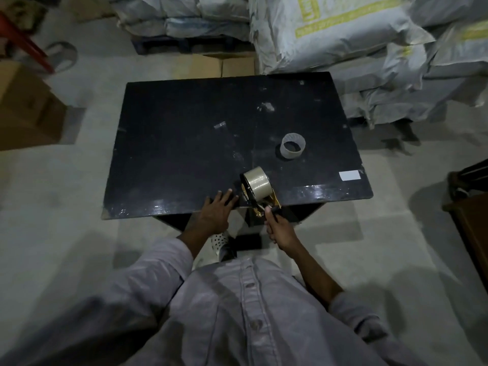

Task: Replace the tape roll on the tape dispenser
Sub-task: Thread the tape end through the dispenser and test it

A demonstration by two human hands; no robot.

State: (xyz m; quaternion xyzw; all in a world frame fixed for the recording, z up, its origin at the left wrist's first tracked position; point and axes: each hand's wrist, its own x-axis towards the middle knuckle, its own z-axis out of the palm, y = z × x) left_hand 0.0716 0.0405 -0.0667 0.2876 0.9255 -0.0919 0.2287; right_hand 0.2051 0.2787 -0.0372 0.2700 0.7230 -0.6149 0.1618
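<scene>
— Now, orientation of the tape dispenser (260,197)?
— At the tabletop (184,133) near edge. Handle toward the person, tape roll (257,183) end away, roll axis roughly left-right. Right hand (280,229) closed around the handle; left hand (217,211) open, flat on the tabletop beside it.
— Any writing?
— Yellow print on the sacks (343,30), unreadable. White label (350,175) blank.
— Obscured?
— Handle mostly hidden. Empty core (293,145) stands apart.

We see a black table (184,133). On it stands an empty core (293,146) toward the right. A white label (350,175) lies near the right corner, and a left hand (217,210) rests flat at the near edge.
</scene>
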